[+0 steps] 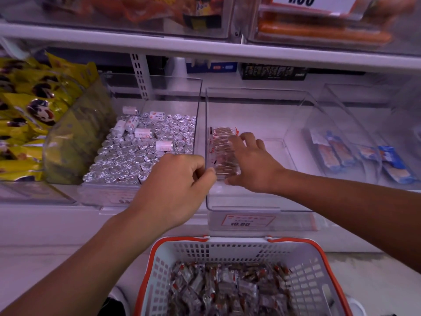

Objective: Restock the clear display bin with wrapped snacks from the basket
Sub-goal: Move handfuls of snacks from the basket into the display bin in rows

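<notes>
Yellow snack bags (25,115) and a bin of foil-wrapped rolls (141,151) sit left. The left hand (175,185) pinches the clear plastic display bin (262,206) wall; the right hand (252,163) – fingers (247,139) spread – presses flat on transparent wrapped snacks (222,142) inside. Below – the white orange-rimmed basket (314,270) holds more.

Single head-worn view, close, angled forward and down over shelf (68,215) and basket (330,265).

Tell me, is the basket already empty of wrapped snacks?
No, the basket still holds a thick pile of wrapped snacks, while only a few lie in the clear display bin.
</notes>
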Tool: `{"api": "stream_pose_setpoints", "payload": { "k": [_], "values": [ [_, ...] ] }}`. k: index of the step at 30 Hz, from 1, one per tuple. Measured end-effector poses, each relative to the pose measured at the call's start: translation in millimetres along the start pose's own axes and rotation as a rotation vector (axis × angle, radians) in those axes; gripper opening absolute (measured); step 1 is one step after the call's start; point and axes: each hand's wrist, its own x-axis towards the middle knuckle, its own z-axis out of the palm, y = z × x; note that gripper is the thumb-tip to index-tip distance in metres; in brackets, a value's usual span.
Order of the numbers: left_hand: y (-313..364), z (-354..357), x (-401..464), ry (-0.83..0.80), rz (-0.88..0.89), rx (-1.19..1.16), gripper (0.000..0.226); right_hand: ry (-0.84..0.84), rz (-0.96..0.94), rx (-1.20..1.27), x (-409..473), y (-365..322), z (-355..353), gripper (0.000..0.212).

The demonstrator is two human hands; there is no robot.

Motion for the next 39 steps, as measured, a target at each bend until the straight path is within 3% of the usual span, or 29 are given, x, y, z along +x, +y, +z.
{"api": "stream_pose_setpoints", "payload": {
  "k": [3, 7, 11, 15, 18, 23, 27, 33, 36, 38, 39],
  "values": [
    [0.6, 0.9, 0.1, 0.009, -0.004, 0.009, 0.052, -0.191, 0.080, 0.177, 6.3, -3.8, -1.2, 0.122],
    [1.2, 0.7, 0.6, 0.013, -0.003, 0.004, 0.053, -0.330, 0.048, 0.281, 18.8, -17.9, 2.2, 0.103],
    [1.2, 0.5, 0.2, 0.010, -0.013, 0.002, 0.052, -0.370, 0.024, -0.003, 21.2, -15.3, 6.5, 0.094],
    [1.2, -0.1, -1.0, -0.005, -0.012, 0.032, 0.049, -0.257, -0.202, -0.448, 19.4, -9.4, 8.7, 0.096],
    [1.0, -0.6, -1.6, -0.008, -0.003, 0.052, 0.048, -0.233, -0.268, -0.583, 28.4, -10.4, 7.6, 0.097],
    [1.2, -0.3, -2.0, 0.000, 0.014, 0.100, 0.046, -0.271, -0.246, -0.532, 35.2, -7.3, 3.0, 0.106],
    [1.5, 1.5, -2.7, 0.057, 0.004, 0.196, 0.045, -0.202, -0.253, -0.401, 32.8, -0.8, -0.6, 0.110],
    [-2.7, -3.1, -2.2, 0.186, -0.073, 0.207, 0.040, -0.124, -0.259, -0.355, 20.0, 4.3, -11.2, 0.093],
    [4.0, -8.0, -6.3, 0.268, -0.029, 0.132, 0.041, -0.118, -0.223, -0.344, 5.2, -3.3, -28.6, 0.081],
    [6.6, -13.0, -12.3, 0.254, 0.061, 0.050, 0.044, 0.024, -0.240, -0.252, -11.4, -10.4, -44.6, 0.054],
    [5.6, -15.6, -16.9, 0.160, 0.110, -0.011, 0.045, 0.196, -0.270, -0.173, -23.1, -12.7, -49.6, 0.039]
  ]
}}
